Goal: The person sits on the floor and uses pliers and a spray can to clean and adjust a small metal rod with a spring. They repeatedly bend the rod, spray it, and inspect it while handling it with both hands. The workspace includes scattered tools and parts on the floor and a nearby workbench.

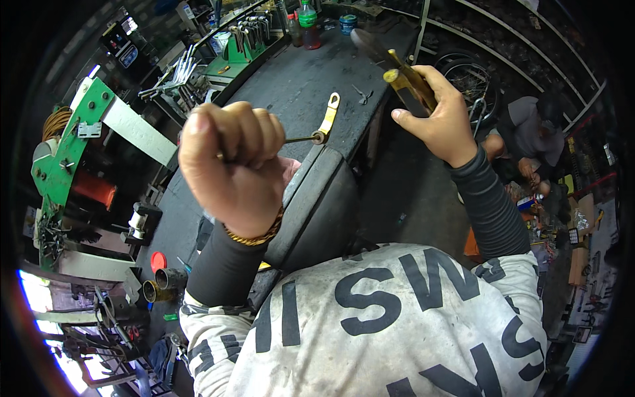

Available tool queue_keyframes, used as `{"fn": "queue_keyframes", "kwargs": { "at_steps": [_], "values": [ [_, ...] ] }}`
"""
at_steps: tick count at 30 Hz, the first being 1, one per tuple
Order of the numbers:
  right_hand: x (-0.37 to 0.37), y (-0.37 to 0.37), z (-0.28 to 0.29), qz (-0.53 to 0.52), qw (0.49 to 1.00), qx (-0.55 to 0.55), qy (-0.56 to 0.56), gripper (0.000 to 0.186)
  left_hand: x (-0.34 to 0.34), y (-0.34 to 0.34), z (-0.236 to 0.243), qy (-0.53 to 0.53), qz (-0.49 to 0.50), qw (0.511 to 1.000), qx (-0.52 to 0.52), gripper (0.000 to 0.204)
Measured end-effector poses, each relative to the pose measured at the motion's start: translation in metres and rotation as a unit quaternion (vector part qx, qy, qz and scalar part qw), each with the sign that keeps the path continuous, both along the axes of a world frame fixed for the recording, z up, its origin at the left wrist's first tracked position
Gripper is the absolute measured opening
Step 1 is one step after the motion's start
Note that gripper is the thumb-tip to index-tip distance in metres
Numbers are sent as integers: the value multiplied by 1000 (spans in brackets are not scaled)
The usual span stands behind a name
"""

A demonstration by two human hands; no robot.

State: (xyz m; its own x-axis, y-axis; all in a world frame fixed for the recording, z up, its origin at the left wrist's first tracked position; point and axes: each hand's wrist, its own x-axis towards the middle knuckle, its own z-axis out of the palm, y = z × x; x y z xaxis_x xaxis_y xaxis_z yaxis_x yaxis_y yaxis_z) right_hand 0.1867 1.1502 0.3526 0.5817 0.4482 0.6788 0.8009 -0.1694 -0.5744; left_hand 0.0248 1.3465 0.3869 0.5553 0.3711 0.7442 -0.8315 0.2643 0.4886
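Note:
My left hand [231, 159], raised in a fist, grips a thin metal rod [301, 139]. The rod's far end meets the round eye at the lower end of a yellow metal lever [328, 119]. That lever stands tilted at the top of a dark, vise-like block [317, 198], with an oval hole at its upper end. On the right, my right hand [440, 116] is lifted and closed around a tool with yellow parts and a dark rounded end [374, 49]; its exact kind cannot be made out.
A small key-like metal piece [362, 94] lies on the dark workbench [278, 86]. Bottles [308, 26] and a blue tin [348, 25] stand toward the back. A green-and-white metal frame [83, 139] rises at left. Another person [529, 132] crouches at right, near a wheel [466, 79].

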Motion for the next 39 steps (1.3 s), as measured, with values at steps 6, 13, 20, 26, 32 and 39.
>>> {"fn": "queue_keyframes", "kwargs": {
  "at_steps": [6,13,20,26,32,39],
  "values": [
    [-15,-18,-21,161,942,110,272,60,-11,12,3,150,30,983,-101,39],
    [-15,-52,-71,152,875,111,445,56,-6,18,13,193,145,969,53,29],
    [-2,-68,-76,217,886,-28,409,54,2,1,21,139,102,985,24,25],
    [23,-62,-48,272,883,-110,365,48,37,-21,26,139,177,971,-78,38],
    [39,-32,-4,325,936,-109,85,43,50,-25,28,196,236,952,-13,46],
    [53,-19,11,328,921,-204,-48,34,62,-53,26,236,350,907,-2,41]
  ]
}}
